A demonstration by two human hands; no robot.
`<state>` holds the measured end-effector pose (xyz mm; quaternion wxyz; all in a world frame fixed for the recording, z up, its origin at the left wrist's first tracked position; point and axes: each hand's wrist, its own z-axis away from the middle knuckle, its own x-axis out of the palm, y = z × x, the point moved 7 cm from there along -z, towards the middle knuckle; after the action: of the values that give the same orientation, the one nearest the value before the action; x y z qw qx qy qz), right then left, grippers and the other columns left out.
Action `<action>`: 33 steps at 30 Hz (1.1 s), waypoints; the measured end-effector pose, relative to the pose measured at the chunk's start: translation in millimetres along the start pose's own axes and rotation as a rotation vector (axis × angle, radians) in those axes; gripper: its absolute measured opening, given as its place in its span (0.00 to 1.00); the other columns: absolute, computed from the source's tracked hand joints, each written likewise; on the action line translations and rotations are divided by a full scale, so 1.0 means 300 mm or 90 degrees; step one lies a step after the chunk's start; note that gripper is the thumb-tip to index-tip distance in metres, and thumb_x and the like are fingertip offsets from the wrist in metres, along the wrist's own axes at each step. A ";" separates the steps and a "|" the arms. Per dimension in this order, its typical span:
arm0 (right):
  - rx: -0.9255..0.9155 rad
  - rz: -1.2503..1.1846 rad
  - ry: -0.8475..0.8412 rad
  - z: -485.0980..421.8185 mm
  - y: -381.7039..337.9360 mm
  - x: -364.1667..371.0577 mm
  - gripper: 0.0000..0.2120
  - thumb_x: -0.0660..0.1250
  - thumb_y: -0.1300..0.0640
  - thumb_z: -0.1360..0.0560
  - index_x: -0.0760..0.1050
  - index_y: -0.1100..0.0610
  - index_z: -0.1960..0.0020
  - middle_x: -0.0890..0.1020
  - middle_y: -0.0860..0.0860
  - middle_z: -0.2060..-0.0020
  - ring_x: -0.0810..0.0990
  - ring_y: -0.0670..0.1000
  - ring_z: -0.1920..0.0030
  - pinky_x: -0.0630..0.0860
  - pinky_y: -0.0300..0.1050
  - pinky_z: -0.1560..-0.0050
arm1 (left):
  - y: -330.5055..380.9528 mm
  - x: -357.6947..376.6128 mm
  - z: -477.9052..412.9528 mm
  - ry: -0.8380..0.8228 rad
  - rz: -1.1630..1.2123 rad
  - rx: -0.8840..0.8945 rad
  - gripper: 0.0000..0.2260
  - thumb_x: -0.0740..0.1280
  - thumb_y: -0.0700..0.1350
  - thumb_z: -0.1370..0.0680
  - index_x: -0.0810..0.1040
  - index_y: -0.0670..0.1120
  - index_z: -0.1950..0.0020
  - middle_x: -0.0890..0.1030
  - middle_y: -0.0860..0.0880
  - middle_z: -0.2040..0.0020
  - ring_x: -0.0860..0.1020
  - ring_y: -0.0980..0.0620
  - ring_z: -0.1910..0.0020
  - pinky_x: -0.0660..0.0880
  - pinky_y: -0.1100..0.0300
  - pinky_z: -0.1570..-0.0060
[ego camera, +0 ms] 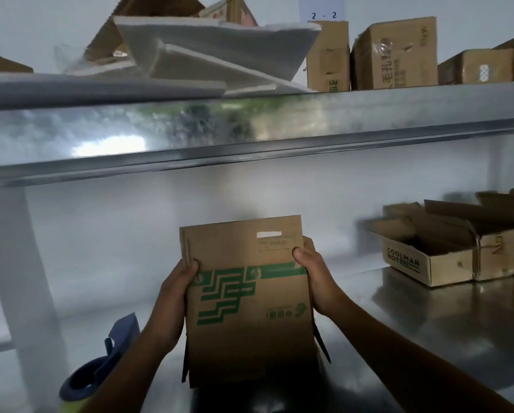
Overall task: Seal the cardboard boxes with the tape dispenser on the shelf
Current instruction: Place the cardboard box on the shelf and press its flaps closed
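Flattened cardboard box (249, 308) is upright over the shelf (428, 323) front edge, long axis vertical, handle slot uppermost. Left hand (175, 293) and right hand (315, 278): each grip curled round a side edge.

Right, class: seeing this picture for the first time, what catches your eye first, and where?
The cardboard box with green print stands out at centre, gripped at its sides by the left hand and right hand. Next come the blue tape dispenser at lower left on the shelf, and open boxes at right.
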<state>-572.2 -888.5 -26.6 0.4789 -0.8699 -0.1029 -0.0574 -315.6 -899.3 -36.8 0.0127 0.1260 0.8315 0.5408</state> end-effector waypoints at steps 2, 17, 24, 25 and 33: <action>0.004 0.037 -0.033 -0.009 0.004 -0.005 0.21 0.64 0.46 0.26 0.77 0.55 0.38 0.69 0.68 0.32 0.76 0.61 0.33 0.72 0.63 0.30 | -0.004 -0.022 -0.014 0.019 -0.039 0.014 0.27 0.66 0.61 0.25 0.77 0.44 0.33 0.84 0.39 0.41 0.83 0.36 0.43 0.74 0.33 0.36; -0.027 0.150 -0.126 0.021 0.054 -0.028 0.37 0.65 0.43 0.33 0.63 0.38 0.24 0.66 0.43 0.26 0.69 0.40 0.29 0.71 0.41 0.34 | -0.012 -0.010 -0.001 0.059 0.008 -0.022 0.13 0.64 0.38 0.23 0.77 0.49 0.41 0.80 0.45 0.42 0.83 0.48 0.50 0.79 0.52 0.54; 0.034 0.148 -0.114 -0.007 0.098 -0.042 0.37 0.68 0.50 0.32 0.61 0.25 0.29 0.65 0.28 0.29 0.61 0.39 0.24 0.70 0.38 0.34 | -0.004 -0.017 -0.060 0.026 -0.070 -0.104 0.38 0.65 0.39 0.33 0.66 0.63 0.24 0.65 0.52 0.25 0.71 0.47 0.29 0.76 0.54 0.44; 0.040 0.160 -0.128 -0.003 0.100 -0.040 0.38 0.68 0.47 0.33 0.60 0.24 0.28 0.65 0.27 0.29 0.61 0.37 0.24 0.68 0.37 0.33 | -0.003 -0.005 -0.084 0.016 -0.105 -0.108 0.42 0.65 0.39 0.36 0.64 0.62 0.23 0.63 0.53 0.24 0.70 0.48 0.29 0.75 0.56 0.46; 0.077 0.317 -0.197 0.046 0.180 -0.063 0.47 0.70 0.42 0.29 0.43 0.30 0.21 0.56 0.38 0.21 0.51 0.45 0.20 0.58 0.62 0.22 | -0.100 -0.019 -0.135 -0.028 -0.263 -0.109 0.43 0.57 0.23 0.23 0.53 0.61 0.19 0.64 0.48 0.24 0.69 0.46 0.31 0.78 0.62 0.54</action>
<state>-577.8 -907.2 -82.1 0.5078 -0.8367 0.0389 0.2013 -322.4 -948.2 -47.8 0.1521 -0.0366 0.7905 0.5922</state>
